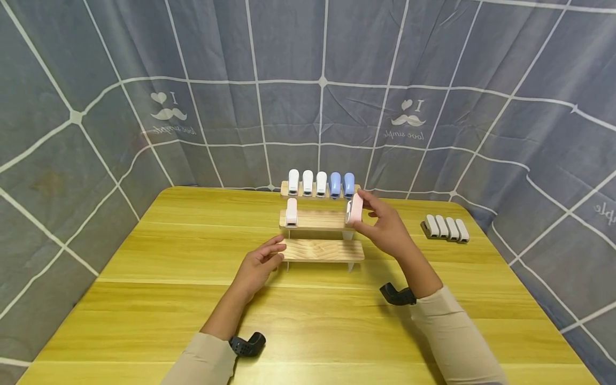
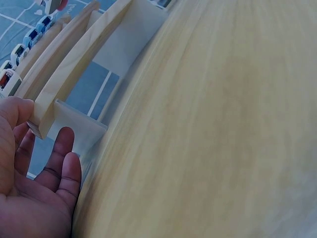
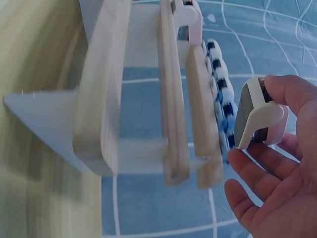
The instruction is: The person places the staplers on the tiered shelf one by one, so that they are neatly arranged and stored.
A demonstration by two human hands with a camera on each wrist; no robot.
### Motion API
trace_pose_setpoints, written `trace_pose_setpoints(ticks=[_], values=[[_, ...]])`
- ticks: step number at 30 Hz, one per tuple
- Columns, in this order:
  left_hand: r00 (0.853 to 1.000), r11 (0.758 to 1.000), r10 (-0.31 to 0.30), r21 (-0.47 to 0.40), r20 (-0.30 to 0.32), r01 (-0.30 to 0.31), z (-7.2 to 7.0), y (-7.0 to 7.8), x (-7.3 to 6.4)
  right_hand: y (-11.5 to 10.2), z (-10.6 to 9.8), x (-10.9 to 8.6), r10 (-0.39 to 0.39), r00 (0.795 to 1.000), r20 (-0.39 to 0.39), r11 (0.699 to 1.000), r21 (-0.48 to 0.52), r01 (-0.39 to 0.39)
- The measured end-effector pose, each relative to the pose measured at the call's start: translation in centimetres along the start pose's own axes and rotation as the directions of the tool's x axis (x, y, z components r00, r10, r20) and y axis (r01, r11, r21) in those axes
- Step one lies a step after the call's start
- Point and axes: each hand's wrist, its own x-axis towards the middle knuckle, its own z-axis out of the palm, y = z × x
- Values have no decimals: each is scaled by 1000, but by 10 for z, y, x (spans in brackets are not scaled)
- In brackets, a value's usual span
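My right hand pinches a small pink-and-white stapler between thumb and fingers, at the right end of the middle shelf of a three-step wooden rack. In the right wrist view, the stapler's grey base pad faces the rack, and the hand's lower fingers are spread. My left hand grips the left end of the lowest shelf, with fingers above and below the board in the left wrist view. Another pink stapler stands at the middle shelf's left end. Three white staplers and two blue ones line the top shelf.
Several white staplers lie side by side on the wooden table, right of the rack. A grey curtain with white lines hangs around the table's back and sides. Clear supports hold up the shelves.
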Motion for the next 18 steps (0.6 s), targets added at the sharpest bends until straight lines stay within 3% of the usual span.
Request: trace_pose_setpoints(ticks=[18], values=[[1000, 1000, 8, -11, 1, -8, 1, 0, 0, -8, 33, 3, -15, 998, 67, 998, 61, 11]])
